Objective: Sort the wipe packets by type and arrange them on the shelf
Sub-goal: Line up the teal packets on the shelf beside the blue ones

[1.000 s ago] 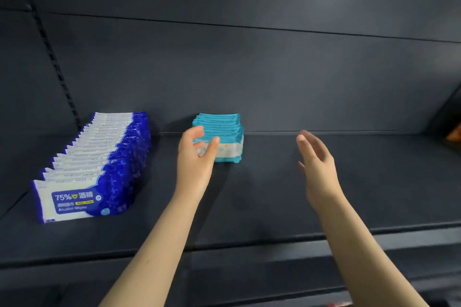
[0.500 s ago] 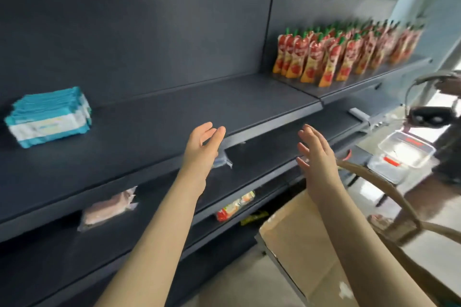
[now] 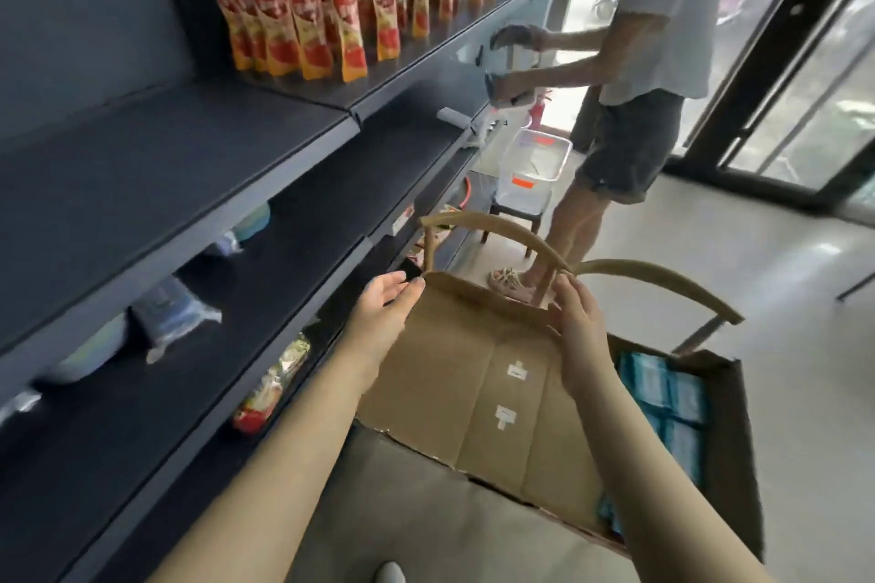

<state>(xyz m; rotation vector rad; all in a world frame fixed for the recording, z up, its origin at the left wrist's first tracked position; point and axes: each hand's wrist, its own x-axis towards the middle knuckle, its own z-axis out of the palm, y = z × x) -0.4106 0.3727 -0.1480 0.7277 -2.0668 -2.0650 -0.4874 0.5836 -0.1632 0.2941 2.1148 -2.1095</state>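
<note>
A brown cardboard box (image 3: 729, 464) rests on a wooden chair beside the shelving, its wide flap (image 3: 478, 374) raised toward the shelves. Several teal wipe packets (image 3: 663, 398) lie inside the box at the right. My left hand (image 3: 383, 317) touches the flap's top left corner with straight fingers, thumb against its edge. My right hand (image 3: 575, 331) lies against the flap's top right corner, fingers pointing up beside the chair's curved back rail (image 3: 653, 275). Neither hand holds a packet. The dark shelf board (image 3: 156, 166) stretches along the left.
Red and orange spouted pouches (image 3: 308, 10) stand in rows on the far shelf. Lower shelves hold loose bagged items (image 3: 175, 317) and a red packet (image 3: 265, 398). A person (image 3: 648, 62) stands ahead by a white basket (image 3: 532, 166) on a stool. A glass door lies at the right.
My view swung right and down, away from the blue and teal packets on the shelf. Both hands dropped from mid-air onto the raised flap of the cardboard box.
</note>
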